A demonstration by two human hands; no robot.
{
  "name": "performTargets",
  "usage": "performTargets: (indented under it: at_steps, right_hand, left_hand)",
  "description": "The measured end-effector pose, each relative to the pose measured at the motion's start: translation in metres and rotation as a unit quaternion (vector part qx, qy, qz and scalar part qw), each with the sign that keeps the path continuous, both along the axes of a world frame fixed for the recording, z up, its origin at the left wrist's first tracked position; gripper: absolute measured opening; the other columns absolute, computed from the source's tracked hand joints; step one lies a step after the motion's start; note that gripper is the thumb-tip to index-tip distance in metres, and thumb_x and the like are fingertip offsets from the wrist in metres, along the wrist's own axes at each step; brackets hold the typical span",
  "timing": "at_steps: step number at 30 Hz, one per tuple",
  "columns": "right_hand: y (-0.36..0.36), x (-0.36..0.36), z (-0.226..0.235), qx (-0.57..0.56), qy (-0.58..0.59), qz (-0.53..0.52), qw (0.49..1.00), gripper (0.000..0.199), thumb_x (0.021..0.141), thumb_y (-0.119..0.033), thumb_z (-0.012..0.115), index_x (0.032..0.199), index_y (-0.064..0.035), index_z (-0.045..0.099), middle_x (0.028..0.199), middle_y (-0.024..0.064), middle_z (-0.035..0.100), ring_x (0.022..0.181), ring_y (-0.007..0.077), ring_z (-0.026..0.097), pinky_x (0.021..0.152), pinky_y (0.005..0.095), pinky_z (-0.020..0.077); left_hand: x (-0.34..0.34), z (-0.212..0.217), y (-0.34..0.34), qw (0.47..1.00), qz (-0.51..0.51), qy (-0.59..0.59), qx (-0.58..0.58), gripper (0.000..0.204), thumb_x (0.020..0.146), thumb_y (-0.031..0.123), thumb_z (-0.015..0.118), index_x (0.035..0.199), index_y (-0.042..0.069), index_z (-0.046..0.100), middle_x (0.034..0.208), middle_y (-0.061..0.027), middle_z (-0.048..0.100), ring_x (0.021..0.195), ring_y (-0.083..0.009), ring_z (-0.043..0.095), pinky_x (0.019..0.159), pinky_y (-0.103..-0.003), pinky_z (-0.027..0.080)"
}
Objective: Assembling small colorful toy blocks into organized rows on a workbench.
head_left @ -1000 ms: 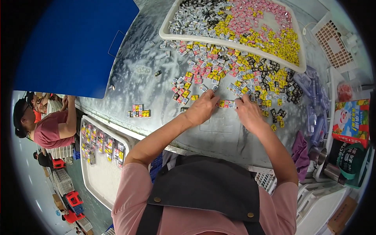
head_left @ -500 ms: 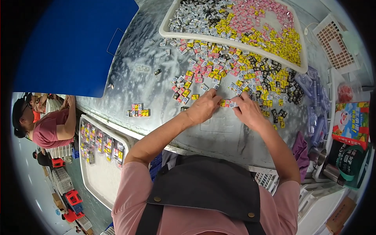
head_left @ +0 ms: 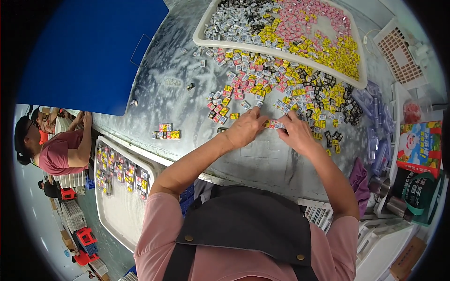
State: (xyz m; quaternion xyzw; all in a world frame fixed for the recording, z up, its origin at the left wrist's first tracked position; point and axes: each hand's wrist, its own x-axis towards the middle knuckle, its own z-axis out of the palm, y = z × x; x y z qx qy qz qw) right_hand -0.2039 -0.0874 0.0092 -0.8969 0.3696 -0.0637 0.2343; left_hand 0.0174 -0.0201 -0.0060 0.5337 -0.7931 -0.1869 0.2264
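Between my hands on the grey table lies a short row of small pink, yellow and white blocks (head_left: 272, 124). My left hand (head_left: 244, 129) is bent, its thumb at the row's left end; a forefinger reaches a loose white block (head_left: 259, 104) just beyond. My right hand (head_left: 297, 135) has its fingers closed round the row's right end. A wide scatter of loose blocks (head_left: 255, 84) in pink, yellow, white and black spreads just past my fingertips. To the left sits a small assembled group of blocks (head_left: 166, 132).
A white tray (head_left: 281, 52) heaped with colour-sorted blocks stands at the far side. At lower left, another white tray (head_left: 119, 220) holds clear packs of blocks. A blue panel (head_left: 89, 56) covers the far left. Purplish clear plastic packs (head_left: 377, 112) lie right. A person (head_left: 61, 154) works beyond.
The hands stay at the row with barely any movement; the right fingers have shifted slightly left along it. The whole view has tilted a little.
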Motion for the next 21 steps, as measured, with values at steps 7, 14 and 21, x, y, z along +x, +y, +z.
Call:
performTargets:
  at_steps: [7,14,21]
  right_hand:
    - [0.013,-0.002,0.034,0.033,-0.062,0.000,0.998,0.027,0.085,-0.014,0.073,0.109,-0.0048,0.065,0.102,0.0147,0.057,0.079,0.0351,0.067,0.071,0.0461,0.0547]
    - [0.064,-0.005,0.026,0.089,-0.015,0.043,0.995,0.026,0.087,-0.015,0.072,0.110,-0.0049,0.065,0.104,0.0147,0.057,0.078,0.0343,0.067,0.070,0.0467,0.0548]
    - [0.076,-0.004,0.011,0.073,-0.009,0.054,0.996,0.030,0.088,-0.010,0.071,0.115,-0.0057,0.061,0.106,0.0150,0.054,0.084,0.0369,0.066,0.073,0.0484,0.0551]
  left_hand:
    - [0.000,0.040,0.017,1.000,0.010,-0.005,0.003,0.029,0.089,0.006,0.070,0.117,-0.001,0.064,0.096,-0.0174,0.055,0.084,-0.0349,0.062,0.075,-0.044,0.052]
    - [-0.008,0.033,0.086,0.998,0.028,0.013,0.056,0.031,0.088,0.003,0.069,0.118,-0.003,0.063,0.096,-0.0172,0.053,0.086,-0.0344,0.061,0.078,-0.042,0.052]
    - [-0.010,0.024,0.097,0.996,0.031,-0.009,0.080,0.042,0.084,-0.004,0.059,0.126,-0.006,0.060,0.105,-0.0208,0.053,0.096,-0.0360,0.060,0.087,-0.043,0.052]
